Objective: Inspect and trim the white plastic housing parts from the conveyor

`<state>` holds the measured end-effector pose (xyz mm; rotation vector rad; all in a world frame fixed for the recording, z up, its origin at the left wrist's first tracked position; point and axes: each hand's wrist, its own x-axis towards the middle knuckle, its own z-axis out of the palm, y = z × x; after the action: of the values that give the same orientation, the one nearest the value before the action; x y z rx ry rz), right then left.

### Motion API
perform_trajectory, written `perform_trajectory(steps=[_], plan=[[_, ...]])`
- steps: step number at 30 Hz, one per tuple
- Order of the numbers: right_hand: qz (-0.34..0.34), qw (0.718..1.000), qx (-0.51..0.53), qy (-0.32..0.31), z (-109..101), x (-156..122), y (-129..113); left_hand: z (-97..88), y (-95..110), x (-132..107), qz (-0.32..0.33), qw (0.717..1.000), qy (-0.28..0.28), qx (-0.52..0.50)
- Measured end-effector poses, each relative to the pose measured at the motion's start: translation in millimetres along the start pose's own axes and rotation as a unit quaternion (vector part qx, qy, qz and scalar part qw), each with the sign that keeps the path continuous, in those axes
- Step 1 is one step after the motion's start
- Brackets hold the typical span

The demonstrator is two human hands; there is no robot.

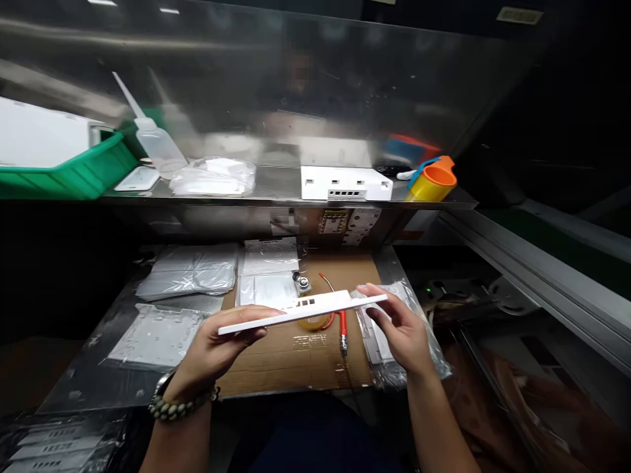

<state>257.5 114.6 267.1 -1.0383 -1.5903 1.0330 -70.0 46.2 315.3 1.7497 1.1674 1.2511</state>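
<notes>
Both my hands hold a flat white plastic panel (305,309) edge-on above a cardboard sheet (300,355). My left hand (221,345) grips its left end, thumb on top and fingers underneath. My right hand (399,328) holds the right end, fingers curled around the edge. The panel has small rectangular port cutouts along its near edge. Under it lie a red-handled tool (342,328) with a red wire and a roll of tape, partly hidden. A small metal part (302,282) sits behind the panel.
Clear plastic bags with white parts (192,269) lie left and at the right (394,368). The upper shelf holds a green bin (69,174), a squeeze bottle (155,141), a white box (345,184) and coloured cups (434,179). A conveyor rail (542,263) runs on the right.
</notes>
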Motion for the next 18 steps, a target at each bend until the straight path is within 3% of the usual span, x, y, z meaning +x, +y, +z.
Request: perform_trajectory(steps=[5, 11, 14, 16, 18], plan=[[-0.012, 1.0, -0.016, 0.013, 7.2, 2.8, 3.6, 1.0, 0.5, -5.0, -0.019, 0.999, -0.001, -0.028], [-0.024, 1.0, 0.009, -0.017, 10.9, 4.3, 18.8, -1.4, 2.7, -14.4, -0.047, 0.998, 0.027, -0.033], [-0.004, 0.994, -0.091, -0.058, 25.7, 14.8, 43.4, -8.5, -1.3, -30.5, -0.086, 0.992, 0.089, -0.009], [0.006, 0.967, -0.218, -0.132, 48.0, 25.7, 70.7, -14.4, -6.1, -44.7, -0.107, 0.982, 0.152, 0.016], [0.017, 0.937, -0.282, -0.206, 78.5, 36.2, 103.8, -19.2, -11.4, -58.9, -0.121, 0.971, 0.203, 0.047]])
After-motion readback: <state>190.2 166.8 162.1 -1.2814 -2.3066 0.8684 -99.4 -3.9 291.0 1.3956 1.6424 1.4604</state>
